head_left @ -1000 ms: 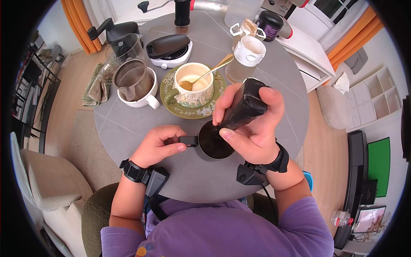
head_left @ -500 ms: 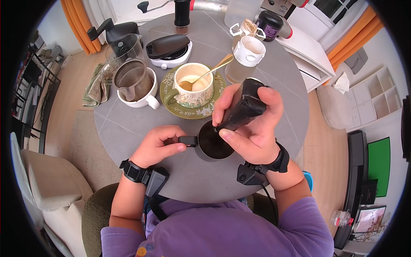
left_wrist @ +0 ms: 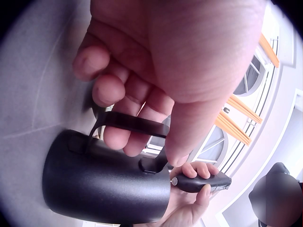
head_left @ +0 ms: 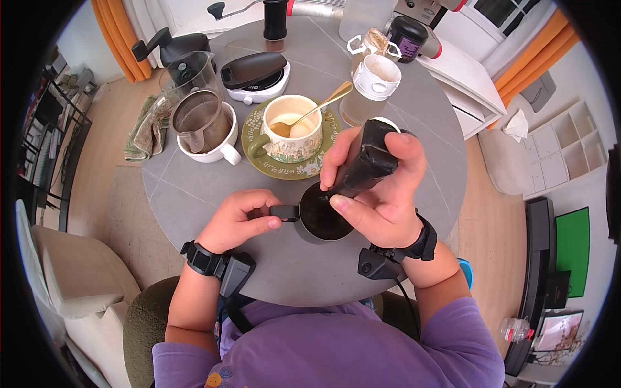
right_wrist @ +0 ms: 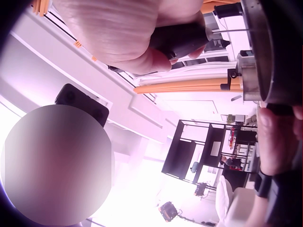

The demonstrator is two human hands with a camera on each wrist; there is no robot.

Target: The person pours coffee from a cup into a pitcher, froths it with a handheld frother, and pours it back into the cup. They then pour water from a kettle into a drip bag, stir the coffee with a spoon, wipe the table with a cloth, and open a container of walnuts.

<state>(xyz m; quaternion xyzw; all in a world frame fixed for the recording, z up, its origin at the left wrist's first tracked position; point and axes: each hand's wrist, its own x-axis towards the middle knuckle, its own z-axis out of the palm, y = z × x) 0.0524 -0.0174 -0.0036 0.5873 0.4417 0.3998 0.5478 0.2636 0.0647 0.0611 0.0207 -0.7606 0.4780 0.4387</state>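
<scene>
My left hand [head_left: 236,220] grips the handle [left_wrist: 137,122] of a black milk pitcher [left_wrist: 109,182], fingertips passing through the loop. The pitcher stands upright near the table's front edge, its inside dark in the head view. In my right hand [head_left: 389,216] is a black handheld milk frother [head_left: 370,158], held tilted above the pitcher's rim. Its thin metal shaft [right_wrist: 232,30] runs down into the pitcher, where the whisk end is hidden. Beyond the pitcher, a patterned cup [head_left: 294,145] with a gold spoon [head_left: 323,105] sits on a green saucer [head_left: 284,171].
Left of the saucer stands a white mug [head_left: 226,150] with a metal mesh filter [head_left: 197,116] on it. Farther back are a white scale [head_left: 275,87], a clear jar with a white collar [head_left: 378,81], a black tub [head_left: 406,39] and a hand grinder [head_left: 275,22].
The right hand and the frother have shifted very slightly left. The left hand and the pitcher stay in place.
</scene>
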